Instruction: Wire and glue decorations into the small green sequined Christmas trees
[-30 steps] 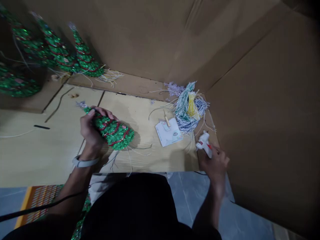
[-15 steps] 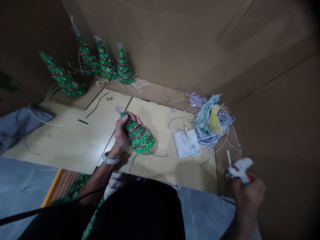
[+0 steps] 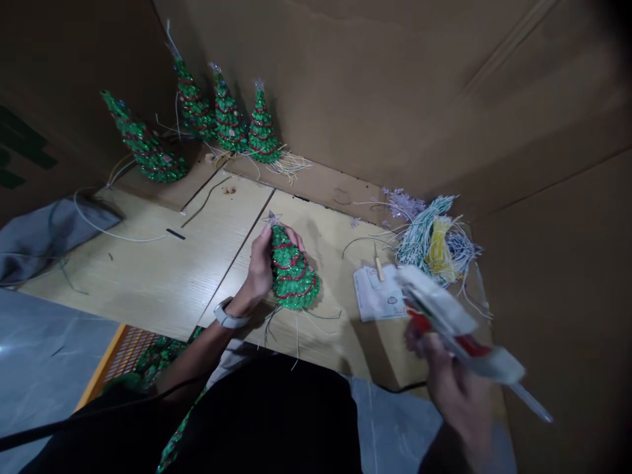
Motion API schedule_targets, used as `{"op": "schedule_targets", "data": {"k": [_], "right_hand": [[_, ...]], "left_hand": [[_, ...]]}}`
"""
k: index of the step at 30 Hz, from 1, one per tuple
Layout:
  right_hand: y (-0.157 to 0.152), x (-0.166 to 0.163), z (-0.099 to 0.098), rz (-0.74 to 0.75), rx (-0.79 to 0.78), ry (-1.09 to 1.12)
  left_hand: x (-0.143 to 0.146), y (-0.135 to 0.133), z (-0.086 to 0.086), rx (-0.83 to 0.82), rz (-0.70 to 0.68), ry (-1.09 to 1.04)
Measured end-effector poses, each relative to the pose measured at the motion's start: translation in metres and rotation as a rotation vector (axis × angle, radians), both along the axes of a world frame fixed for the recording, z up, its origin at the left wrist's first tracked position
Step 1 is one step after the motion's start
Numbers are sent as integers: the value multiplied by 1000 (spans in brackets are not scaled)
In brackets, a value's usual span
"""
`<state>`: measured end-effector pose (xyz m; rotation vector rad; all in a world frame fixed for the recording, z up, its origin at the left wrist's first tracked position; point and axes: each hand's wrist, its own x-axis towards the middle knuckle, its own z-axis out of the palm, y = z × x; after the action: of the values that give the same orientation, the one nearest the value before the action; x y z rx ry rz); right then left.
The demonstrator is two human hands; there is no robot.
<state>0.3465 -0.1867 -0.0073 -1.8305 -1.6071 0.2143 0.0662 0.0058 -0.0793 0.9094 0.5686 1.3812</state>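
Two grips closed, left grip [image 3: 259,266] on tree [image 3: 293,273], right grip [image 3: 451,388] on glue gun [image 3: 437,306], a fast swing risking a drop onto the card [image 3: 378,293] beside it.

The way toward the wire bundle [image 3: 437,253] is being obstructed by the hot glue gun [image 3: 444,322], which is being held in the right hand [image 3: 451,388] just over the printed card [image 3: 378,293], and the right side is being closed off by the cardboard wall [image 3: 557,263]. Between the left hand [image 3: 259,270], wrapped around the green tinsel tree [image 3: 293,276], and the row of standing trees [image 3: 227,115], passage is being offered across the pale wooden tabletop [image 3: 148,276].
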Motion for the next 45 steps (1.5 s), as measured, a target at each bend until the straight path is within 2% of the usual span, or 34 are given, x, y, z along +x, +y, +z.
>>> {"op": "schedule_targets", "data": {"k": [2,4,8,15,21,30,45], "right_hand": [[19,-16,5,174,-58,-35],[35,-29,7,315,2,-84],[60,-47,9,457,-43,-21],[68,-51,0,472,-136,67],[71,-63,-2,509,-147,138],[81,-72,-5,552,-192,187],[73,-78,-7,560,-96,112]], "left_hand": [[2,-2,0,1,-11,6],[4,-5,-1,4,-5,8],[10,-10,-3,-14,0,51],[11,-15,-7,-24,-57,47],[8,-15,-1,5,-20,23],[6,-15,-1,18,6,32],[6,-15,-3,44,21,61]]}}
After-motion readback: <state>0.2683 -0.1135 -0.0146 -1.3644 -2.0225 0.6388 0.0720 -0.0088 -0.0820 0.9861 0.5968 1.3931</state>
